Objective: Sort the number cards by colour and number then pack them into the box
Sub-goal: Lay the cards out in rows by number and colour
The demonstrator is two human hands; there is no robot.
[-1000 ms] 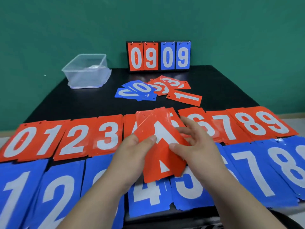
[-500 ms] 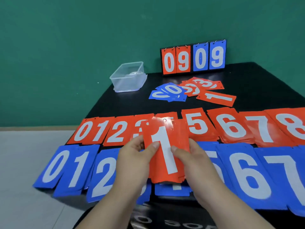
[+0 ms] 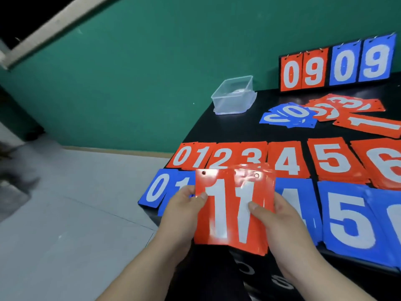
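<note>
Seen from my remote desk: left hand (image 3: 184,205) and right hand (image 3: 280,216) each pinch a side edge of the red 1s (image 3: 230,211), held near, above the blue row (image 3: 347,216); half a second ago a single 1 faced up, now two sit fanned side by side; I judge a stack check before packing; the box (image 3: 234,96) waits far left on the table (image 3: 227,131), beside the loose pile (image 3: 321,111).

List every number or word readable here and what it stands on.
"09" red, "09" blue: scoreboard.
"0 1 2 3 4 5 6": red row of cards.
"0", "1", "4", "5": blue row, partly hidden.
"1", "1": held red cards.
"0", "3", "1": loose pile.
White print at bottom: unreadable.
</note>
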